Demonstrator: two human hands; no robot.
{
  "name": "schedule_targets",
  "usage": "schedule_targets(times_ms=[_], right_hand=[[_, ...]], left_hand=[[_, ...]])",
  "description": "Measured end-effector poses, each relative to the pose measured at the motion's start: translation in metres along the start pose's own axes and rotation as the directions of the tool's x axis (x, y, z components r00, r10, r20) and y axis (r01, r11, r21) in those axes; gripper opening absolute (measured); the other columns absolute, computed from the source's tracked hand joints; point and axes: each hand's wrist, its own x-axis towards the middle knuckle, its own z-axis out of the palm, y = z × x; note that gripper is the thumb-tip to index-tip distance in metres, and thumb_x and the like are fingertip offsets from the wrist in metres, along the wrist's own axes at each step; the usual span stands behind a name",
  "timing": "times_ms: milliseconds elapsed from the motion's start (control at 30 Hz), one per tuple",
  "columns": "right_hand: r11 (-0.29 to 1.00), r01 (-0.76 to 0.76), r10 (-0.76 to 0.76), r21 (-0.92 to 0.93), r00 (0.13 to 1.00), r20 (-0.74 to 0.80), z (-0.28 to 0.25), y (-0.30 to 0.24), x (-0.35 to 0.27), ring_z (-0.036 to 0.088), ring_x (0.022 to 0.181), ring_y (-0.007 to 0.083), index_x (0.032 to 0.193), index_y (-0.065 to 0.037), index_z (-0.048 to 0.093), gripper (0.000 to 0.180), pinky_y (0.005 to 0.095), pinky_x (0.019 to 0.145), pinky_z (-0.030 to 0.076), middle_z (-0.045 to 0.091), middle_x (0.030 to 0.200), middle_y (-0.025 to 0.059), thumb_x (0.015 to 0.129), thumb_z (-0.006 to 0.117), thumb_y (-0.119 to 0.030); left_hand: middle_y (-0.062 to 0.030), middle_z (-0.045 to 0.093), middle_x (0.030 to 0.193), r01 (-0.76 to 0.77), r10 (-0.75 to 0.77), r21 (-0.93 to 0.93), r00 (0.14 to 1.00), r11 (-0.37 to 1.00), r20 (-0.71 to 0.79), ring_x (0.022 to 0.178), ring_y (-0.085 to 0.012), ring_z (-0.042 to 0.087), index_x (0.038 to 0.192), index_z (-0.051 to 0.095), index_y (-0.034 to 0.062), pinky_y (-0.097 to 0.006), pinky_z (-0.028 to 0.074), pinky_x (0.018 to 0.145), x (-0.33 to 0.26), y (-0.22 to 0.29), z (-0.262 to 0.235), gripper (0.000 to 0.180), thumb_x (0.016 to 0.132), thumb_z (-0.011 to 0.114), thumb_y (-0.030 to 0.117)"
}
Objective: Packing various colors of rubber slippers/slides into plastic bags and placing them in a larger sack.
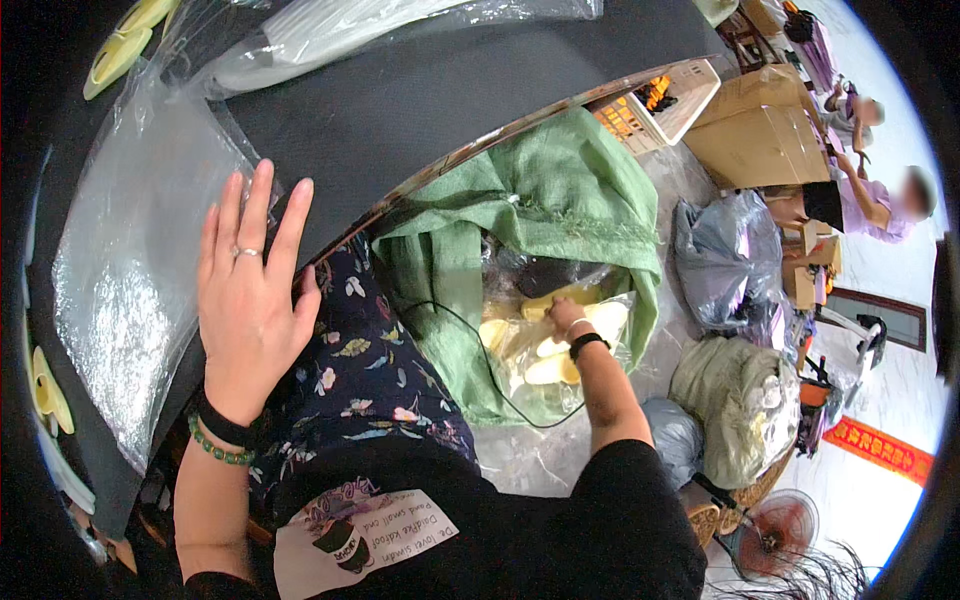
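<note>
My left hand lies flat at the edge of a dark table, fingers stretched and a ring on one. Its fingers rest at the side of a large clear plastic bag. On my right, a green woven sack stands open beside the table. My right hand reaches into it, fingers curled on a pale yellow slipper-shaped piece; the fingertips are partly hidden. Around that hand, more yellow pieces lie in clear plastic. A dark cable crosses the sack's near side.
More yellow slipper-shaped pieces lie at the table's far left. Clear plastic wrap covers the far side. Beyond the sack are a crate, a cardboard box, grey bags and a fan. Two people work at the far right.
</note>
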Motion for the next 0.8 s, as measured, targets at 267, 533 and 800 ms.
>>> schedule_targets(times_ms=[267, 533, 800], right_hand=[[0.715, -0.087, 0.442, 0.694, 0.825, -0.353, -0.103, 0.069, -0.176, 0.068, 0.088, 0.0307, 0.109, -0.008, 0.068, 0.061, 0.0381, 0.081, 0.054, 0.071, 0.096, 0.0118, 0.059, 0.092, -0.033], [0.141, 0.587, 0.739, 0.797, 0.474, -0.480, -0.239, 0.123, -0.341, 0.066, 0.091, 0.0166, 0.115, -0.001, 0.065, 0.043, 0.0313, 0.077, 0.054, 0.070, 0.102, 0.0098, 0.091, 0.067, -0.036], [0.057, 0.949, 0.440, 0.310, 0.255, -0.861, -0.485, 0.070, -0.288, 0.064, 0.107, 0.0217, 0.126, -0.002, 0.058, 0.043, 0.0374, 0.088, 0.055, 0.065, 0.120, 0.0134, 0.097, 0.058, -0.034]], left_hand=[[-0.0140, 0.032, 0.156, -0.039, 0.034, -0.083, 0.998, 0.996, -0.052, 0.143, -0.0373, 0.031, 0.149, 0.038, 0.0148, -0.051, 0.027, 0.117, 0.001, -0.001, 0.004, 0.076, 0.079, 0.065, 0.010], [-0.0214, 0.036, 0.151, -0.080, 0.060, -0.187, 0.992, 0.979, -0.109, 0.140, -0.0430, 0.032, 0.148, 0.039, 0.0101, -0.054, 0.027, 0.116, -0.008, -0.013, 0.002, 0.074, 0.078, 0.066, 0.012], [-0.0250, 0.037, 0.150, -0.104, 0.058, -0.211, 0.975, 0.972, -0.214, 0.139, -0.0445, 0.033, 0.145, 0.044, 0.0064, -0.054, 0.025, 0.116, -0.019, -0.017, 0.013, 0.069, 0.078, 0.061, 0.010]])
